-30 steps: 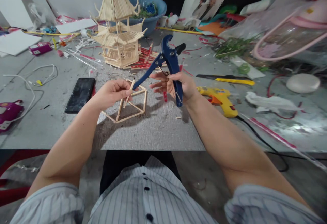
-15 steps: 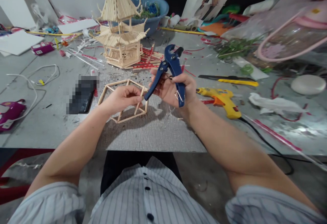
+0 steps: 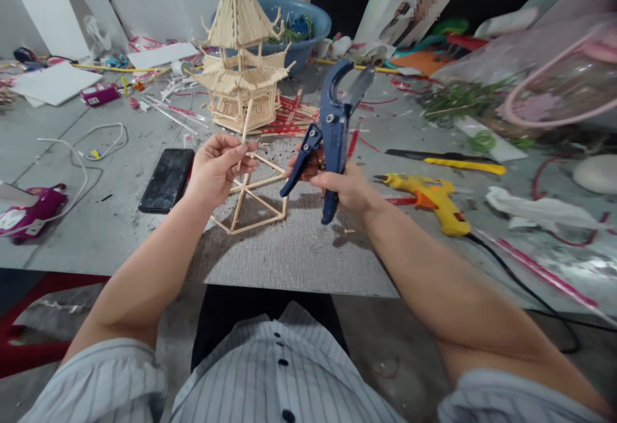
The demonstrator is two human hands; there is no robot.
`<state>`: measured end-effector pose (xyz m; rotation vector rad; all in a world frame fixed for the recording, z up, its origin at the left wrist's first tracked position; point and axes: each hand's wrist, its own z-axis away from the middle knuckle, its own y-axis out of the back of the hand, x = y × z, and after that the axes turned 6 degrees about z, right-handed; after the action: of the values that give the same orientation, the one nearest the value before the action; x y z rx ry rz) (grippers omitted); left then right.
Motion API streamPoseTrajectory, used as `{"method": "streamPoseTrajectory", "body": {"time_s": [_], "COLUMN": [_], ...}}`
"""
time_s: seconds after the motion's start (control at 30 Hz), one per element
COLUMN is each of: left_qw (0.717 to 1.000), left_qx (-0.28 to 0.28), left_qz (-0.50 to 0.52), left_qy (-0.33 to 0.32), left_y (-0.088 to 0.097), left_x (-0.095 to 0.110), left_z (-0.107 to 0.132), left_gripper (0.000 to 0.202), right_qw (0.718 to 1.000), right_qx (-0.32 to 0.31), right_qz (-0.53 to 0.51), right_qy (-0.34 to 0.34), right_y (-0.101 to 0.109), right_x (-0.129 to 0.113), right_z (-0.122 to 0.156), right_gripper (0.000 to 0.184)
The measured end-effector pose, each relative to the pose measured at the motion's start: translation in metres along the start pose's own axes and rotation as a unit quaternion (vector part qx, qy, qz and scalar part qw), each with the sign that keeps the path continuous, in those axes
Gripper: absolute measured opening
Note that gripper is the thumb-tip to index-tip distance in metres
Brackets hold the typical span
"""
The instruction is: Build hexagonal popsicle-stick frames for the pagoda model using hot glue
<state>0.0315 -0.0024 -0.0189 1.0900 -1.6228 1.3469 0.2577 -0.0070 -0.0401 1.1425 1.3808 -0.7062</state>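
While poised above the tabletop (image 3: 289,269), holding two things

Facing a stick pagoda (image 3: 243,79) beyond. Having a spoked frame (image 3: 263,200) on the tabletop, beneath the left hand (image 3: 216,171), reaching toward the right hand (image 3: 351,186). Cradling an opened blue cutter (image 3: 333,134) in the loosely curled right hand. Pinching a thin, steeply tilted stick (image 3: 247,117) tightly in the left hand.

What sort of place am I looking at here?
Probably a craft workspace: a stick-built pagoda model stands on the littered table, a yellow glue gun lies over to the right, and the right hand holds a blue cutter.
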Motion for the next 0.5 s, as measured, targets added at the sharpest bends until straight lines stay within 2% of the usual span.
{"method": "streamPoseTrajectory", "body": {"time_s": [0.07, 0.1, 0.17, 0.23, 0.3, 0.5], "left_qw": [1.000, 1.000, 0.999, 0.998, 0.996, 0.995], "left_qx": [-0.012, -0.021, -0.043, -0.067, -0.084, -0.099], "left_qz": [0.000, -0.003, -0.007, -0.002, 0.005, 0.002], "left_qy": [0.000, 0.001, 0.003, 0.002, 0.004, -0.004], "left_y": [0.001, 0.002, 0.002, 0.001, 0.000, 0.001], "left_x": [-0.001, -0.002, -0.003, -0.004, -0.004, -0.004], "left_z": [-0.001, -0.001, 0.000, 0.001, 0.002, 0.001], "left_gripper": [0.027, 0.028, 0.030, 0.029, 0.029, 0.029], "right_qw": [0.992, 0.979, 0.940, 0.907, 0.892, 0.882], "right_qx": [0.051, 0.074, 0.102, 0.100, 0.094, 0.103], "right_qz": [0.117, 0.188, 0.314, 0.389, 0.423, 0.443], "right_qy": [0.015, 0.035, 0.087, 0.124, 0.132, 0.125], "right_y": [0.002, 0.004, 0.008, 0.010, 0.011, 0.009], "right_x": [0.005, 0.007, 0.011, 0.014, 0.017, 0.021], "right_z": [-0.001, -0.002, -0.005, -0.007, -0.009, -0.010], "right_gripper": [0.042, 0.046, 0.059, 0.069, 0.073, 0.078]}}
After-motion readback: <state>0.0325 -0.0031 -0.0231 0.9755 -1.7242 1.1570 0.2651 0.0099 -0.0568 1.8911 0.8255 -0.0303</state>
